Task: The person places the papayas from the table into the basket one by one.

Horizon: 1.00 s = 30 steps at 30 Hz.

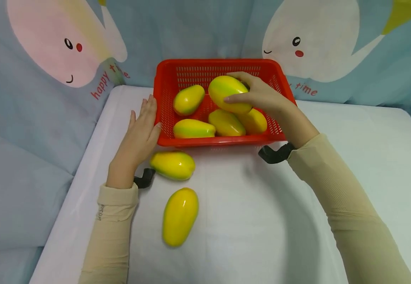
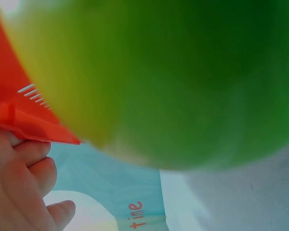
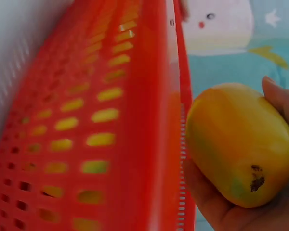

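My right hand (image 1: pixel 262 94) holds a yellow-green papaya (image 1: pixel 226 92) over the red plastic basket (image 1: pixel 226 141), thumb and fingers curled round its sides. A dark stem mark shows on this papaya (image 3: pixel 241 144) in the right wrist view. Several more papayas lie inside the basket, among them one at the left (image 1: pixel 189 99) and one along the front wall (image 1: pixel 194 129). With fingers straight, my left hand (image 1: pixel 139 132) rests against the basket's left side. Just right of my left wrist, a papaya (image 1: pixel 173 165) lies on the table and fills much of the left wrist view.
Another yellow papaya (image 1: pixel 180 217) lies on the white tabletop (image 1: pixel 240 221), nearer to me. Behind the basket hangs a blue cloth (image 1: pixel 205 29) with whale drawings. Black camera mounts (image 1: pixel 276 153) stick out from both wrists.
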Available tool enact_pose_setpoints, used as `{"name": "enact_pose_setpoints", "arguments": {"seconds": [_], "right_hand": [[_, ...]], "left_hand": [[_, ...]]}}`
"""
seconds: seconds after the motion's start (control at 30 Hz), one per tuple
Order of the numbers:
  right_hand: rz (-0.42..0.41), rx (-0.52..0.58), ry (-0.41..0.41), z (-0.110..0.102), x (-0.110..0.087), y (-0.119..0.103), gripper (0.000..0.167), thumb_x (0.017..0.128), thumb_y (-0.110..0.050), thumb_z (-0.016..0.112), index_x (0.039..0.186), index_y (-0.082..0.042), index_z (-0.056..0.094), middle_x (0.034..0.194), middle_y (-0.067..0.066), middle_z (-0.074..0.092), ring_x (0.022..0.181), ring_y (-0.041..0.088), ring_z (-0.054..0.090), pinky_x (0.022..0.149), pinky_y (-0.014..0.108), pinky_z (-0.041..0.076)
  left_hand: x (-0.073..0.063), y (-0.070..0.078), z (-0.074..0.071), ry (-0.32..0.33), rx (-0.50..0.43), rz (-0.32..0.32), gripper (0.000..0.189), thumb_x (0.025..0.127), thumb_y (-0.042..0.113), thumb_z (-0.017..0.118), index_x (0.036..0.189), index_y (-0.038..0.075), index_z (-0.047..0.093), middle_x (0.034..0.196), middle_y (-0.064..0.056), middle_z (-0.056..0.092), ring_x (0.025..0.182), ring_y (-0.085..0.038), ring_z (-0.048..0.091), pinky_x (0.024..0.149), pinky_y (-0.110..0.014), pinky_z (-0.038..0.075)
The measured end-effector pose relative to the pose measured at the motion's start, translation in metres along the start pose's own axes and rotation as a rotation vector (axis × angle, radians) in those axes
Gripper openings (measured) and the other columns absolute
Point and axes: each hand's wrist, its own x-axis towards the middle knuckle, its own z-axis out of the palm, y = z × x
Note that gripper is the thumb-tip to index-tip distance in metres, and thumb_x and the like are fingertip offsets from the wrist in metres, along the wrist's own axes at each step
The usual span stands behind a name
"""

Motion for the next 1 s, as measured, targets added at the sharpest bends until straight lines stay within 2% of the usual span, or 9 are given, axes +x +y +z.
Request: {"name": "enact_pose_setpoints", "arguments": {"seconds": [0.3, 0.53, 0.83, 1.0], "right_hand": [[0.017, -0.087, -0.087, -0.002, 0.029, -0.01, 0.077, 0.083, -0.036, 0.068, 0.148, -0.022, 0.029, 0.133, 0.002, 0.04, 0.115, 0.02, 0.04, 0.094, 0.036, 0.042], [-0.017, -0.179, -0.1, -0.003, 0.044, -0.019, 0.076, 0.083, -0.038, 0.069, 0.146, -0.022, 0.03, 0.132, 0.003, 0.041, 0.112, 0.02, 0.042, 0.091, 0.035, 0.043], [0.025, -0.246, -0.162, -0.008, 0.06, -0.012, 0.079, 0.084, -0.036, 0.068, 0.149, -0.02, 0.026, 0.138, 0.007, 0.037, 0.117, 0.024, 0.04, 0.096, 0.038, 0.04], [0.032, -0.275, -0.169, -0.01, 0.065, -0.009, 0.081, 0.083, -0.035, 0.069, 0.149, -0.019, 0.025, 0.14, 0.008, 0.035, 0.119, 0.024, 0.038, 0.098, 0.039, 0.039]], "left_hand": [[-0.002, 0.0, 0.0, 0.001, -0.003, 0.009, 0.061, 0.101, 0.026, 0.029, 0.151, 0.005, 0.003, 0.158, -0.006, 0.001, 0.144, -0.018, -0.004, 0.113, -0.048, -0.007], [-0.002, 0.001, 0.0, 0.0, 0.0, 0.001, 0.061, 0.1, 0.026, 0.03, 0.151, 0.004, 0.003, 0.158, -0.005, 0.001, 0.144, -0.018, -0.004, 0.112, -0.049, -0.006], [0.002, 0.004, 0.005, -0.005, 0.012, -0.003, 0.061, 0.101, 0.027, 0.03, 0.151, 0.005, 0.003, 0.158, -0.005, 0.0, 0.144, -0.018, -0.004, 0.113, -0.049, -0.005], [0.003, 0.005, 0.005, -0.002, 0.015, -0.001, 0.062, 0.1, 0.026, 0.031, 0.151, 0.005, 0.002, 0.158, -0.004, 0.0, 0.144, -0.017, -0.004, 0.113, -0.049, -0.005]]}}
